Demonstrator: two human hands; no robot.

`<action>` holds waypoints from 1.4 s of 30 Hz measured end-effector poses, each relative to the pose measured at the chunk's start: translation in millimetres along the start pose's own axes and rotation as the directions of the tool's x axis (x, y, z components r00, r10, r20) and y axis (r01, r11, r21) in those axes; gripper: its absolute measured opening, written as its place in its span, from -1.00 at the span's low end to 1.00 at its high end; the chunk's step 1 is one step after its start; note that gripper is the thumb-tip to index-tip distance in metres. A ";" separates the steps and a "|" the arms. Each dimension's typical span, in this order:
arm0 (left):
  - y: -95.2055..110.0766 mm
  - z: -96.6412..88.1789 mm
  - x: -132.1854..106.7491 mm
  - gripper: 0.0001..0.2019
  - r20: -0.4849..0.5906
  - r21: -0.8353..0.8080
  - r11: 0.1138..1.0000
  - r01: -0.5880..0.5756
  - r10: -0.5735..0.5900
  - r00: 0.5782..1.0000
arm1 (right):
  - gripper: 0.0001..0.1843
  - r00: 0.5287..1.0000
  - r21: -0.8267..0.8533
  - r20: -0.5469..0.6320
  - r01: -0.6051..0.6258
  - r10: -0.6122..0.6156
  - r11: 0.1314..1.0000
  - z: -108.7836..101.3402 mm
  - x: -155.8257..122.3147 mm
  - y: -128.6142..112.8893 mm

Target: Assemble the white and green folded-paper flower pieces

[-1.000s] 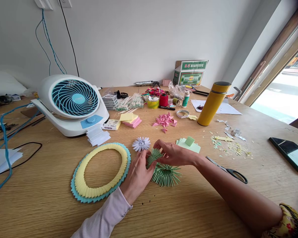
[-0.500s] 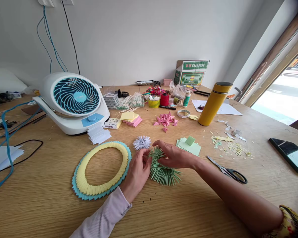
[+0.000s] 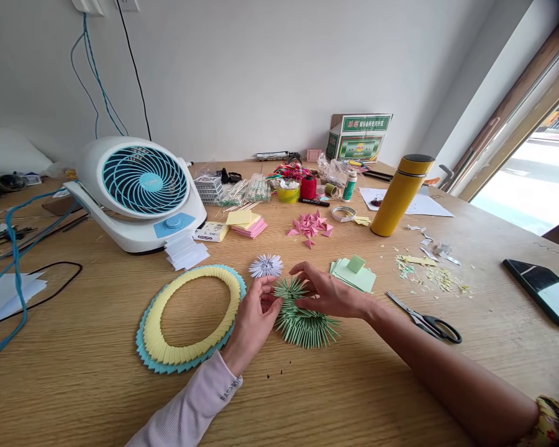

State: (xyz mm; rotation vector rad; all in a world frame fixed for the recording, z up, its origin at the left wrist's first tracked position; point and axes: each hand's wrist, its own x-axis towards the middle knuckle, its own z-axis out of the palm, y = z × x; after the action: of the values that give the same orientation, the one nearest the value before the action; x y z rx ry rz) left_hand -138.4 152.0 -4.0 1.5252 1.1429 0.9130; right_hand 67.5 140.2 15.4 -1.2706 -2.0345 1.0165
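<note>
A spiky green folded-paper ornament [image 3: 310,328] lies on the table in front of me, made of many narrow pointed strips fanned out. My left hand [image 3: 257,313] curls round its upper left side, thumb and fingers against the points. From the right, my right hand [image 3: 328,292] arches over it, with thumb and fingertips gripping its upper part. The right fingers hide some of the ornament's middle. Just behind it sits a small white spiky paper rosette [image 3: 266,266]. Left of my hands rests a yellow and blue folded-paper ring [image 3: 168,351].
Green paper sheets [image 3: 349,275] and black-handled scissors [image 3: 423,320] lie to the right. Farther back are pink folded pieces [image 3: 311,225], a tape roll [image 3: 343,213] and a yellow flask [image 3: 398,197]. A white fan [image 3: 140,186] stands left; a phone [image 3: 543,292] lies far right.
Both hands remain at the green ornament with small finger shifts. The left fingers have drawn back slightly left, showing more of its upper points.
</note>
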 end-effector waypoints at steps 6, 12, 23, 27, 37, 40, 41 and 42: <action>-3.7 -3.7 -0.6 -0.58 -0.003 0.063 0.998 -0.019 0.019 1.000 | -0.49 0.999 0.020 0.026 0.018 -0.018 1.000 -1.2 0.1 0.5; 6.0 -6.2 -8.0 -0.54 0.068 0.123 0.992 -0.029 0.021 0.997 | -0.43 0.999 -0.007 0.040 0.029 -0.029 1.000 -2.2 0.0 -3.8; 1.1 0.9 -19.3 -0.51 0.047 0.344 0.929 -0.136 0.127 0.991 | -0.22 0.998 -0.203 -0.035 -0.055 0.049 0.978 4.7 -2.8 -24.0; -2.4 2.9 -22.6 -0.52 0.022 0.361 0.919 -0.158 0.161 0.987 | -0.26 1.000 -0.195 -0.013 -0.028 0.026 0.980 4.5 -2.5 -22.8; -1.5 6.5 -26.9 -0.57 -0.030 0.262 0.951 -0.163 0.177 0.984 | -0.31 1.000 -0.232 0.002 0.027 -0.027 0.972 5.8 -2.2 -18.4; 1.1 5.1 -26.5 -0.57 -0.003 0.246 0.958 -0.150 0.155 0.988 | -0.32 0.999 -0.231 0.015 0.034 -0.031 0.972 4.6 -2.1 -17.3; 1.9 4.5 -26.2 -0.57 0.002 0.244 0.958 -0.148 0.152 0.988 | -0.33 0.999 -0.230 0.020 0.037 -0.033 0.972 4.1 -2.0 -16.9; 2.5 4.0 -25.9 -0.57 0.002 0.246 0.958 -0.148 0.152 0.988 | -0.33 0.999 -0.229 0.025 0.040 -0.035 0.973 3.7 -1.9 -16.5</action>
State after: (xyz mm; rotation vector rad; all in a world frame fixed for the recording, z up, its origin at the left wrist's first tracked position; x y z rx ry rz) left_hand -141.2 125.9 -2.8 1.8284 1.1997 0.9124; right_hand 57.2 132.8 26.7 -1.3346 -2.2343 0.7980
